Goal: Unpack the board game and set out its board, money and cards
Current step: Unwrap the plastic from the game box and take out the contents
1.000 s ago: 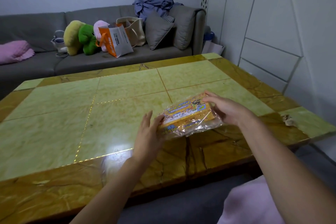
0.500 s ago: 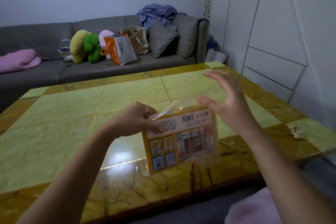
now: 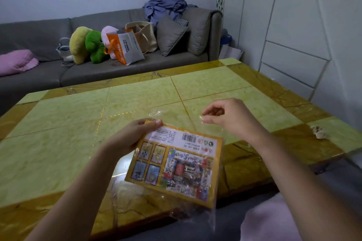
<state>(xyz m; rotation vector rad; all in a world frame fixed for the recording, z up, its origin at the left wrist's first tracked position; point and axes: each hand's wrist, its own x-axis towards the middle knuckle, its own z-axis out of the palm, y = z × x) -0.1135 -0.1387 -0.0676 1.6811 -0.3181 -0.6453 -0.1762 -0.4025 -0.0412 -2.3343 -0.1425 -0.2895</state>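
Observation:
A flat orange board game pack (image 3: 176, 166) in a clear plastic bag hangs above the table's near edge, its back side with a barcode and printed pictures facing me. My left hand (image 3: 135, 135) grips its upper left corner, thumb on top. My right hand (image 3: 227, 117) is just above the pack's upper right and pinches the loose clear plastic flap (image 3: 195, 119) at the bag's top between thumb and fingers.
The yellow-green stone table (image 3: 78, 133) with a brown border spreads in front of me. A small crumpled scrap (image 3: 319, 132) lies near its right edge. Behind it a grey sofa (image 3: 39, 72) carries plush toys, bags, cushions and clothes. White panels stand at the right.
The pack went from lying on the table to being lifted and turned back side up. It now hangs lower and nearer me, and my right hand has closed onto the plastic flap.

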